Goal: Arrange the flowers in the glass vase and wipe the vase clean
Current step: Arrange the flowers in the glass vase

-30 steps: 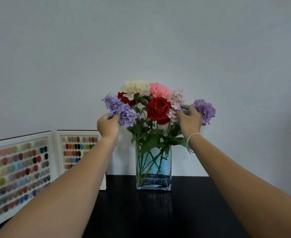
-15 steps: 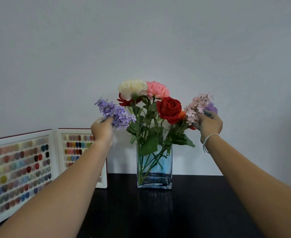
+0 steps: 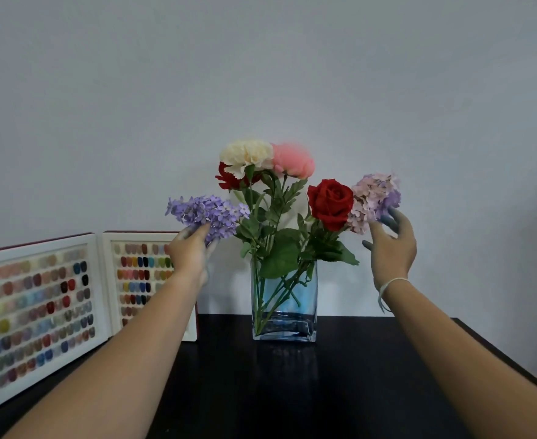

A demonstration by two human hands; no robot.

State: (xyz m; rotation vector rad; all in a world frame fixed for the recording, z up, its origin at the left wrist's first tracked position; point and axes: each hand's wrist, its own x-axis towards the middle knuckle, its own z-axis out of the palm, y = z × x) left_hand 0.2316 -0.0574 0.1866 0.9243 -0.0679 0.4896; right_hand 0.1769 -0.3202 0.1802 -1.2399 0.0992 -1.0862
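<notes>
A rectangular glass vase with a blue tint stands on the black table near the wall. It holds a cream flower, a pink flower, a red rose, a dark red bloom and green stems. My left hand pinches the underside of a purple flower sprig that leans out to the left. My right hand is off to the right with its fingers spread. Its fingertips are just below the pale pink and lilac hydrangea cluster.
Two white-framed boards of coloured nail samples lean against the wall at the left, a large one and a smaller one partly behind my left forearm. The table's right edge runs diagonally at the right.
Both hands have drawn outward from the bouquet, spreading the purple sprig left and the hydrangea right. The red rose has shifted right. My right hand has let go and opened.
</notes>
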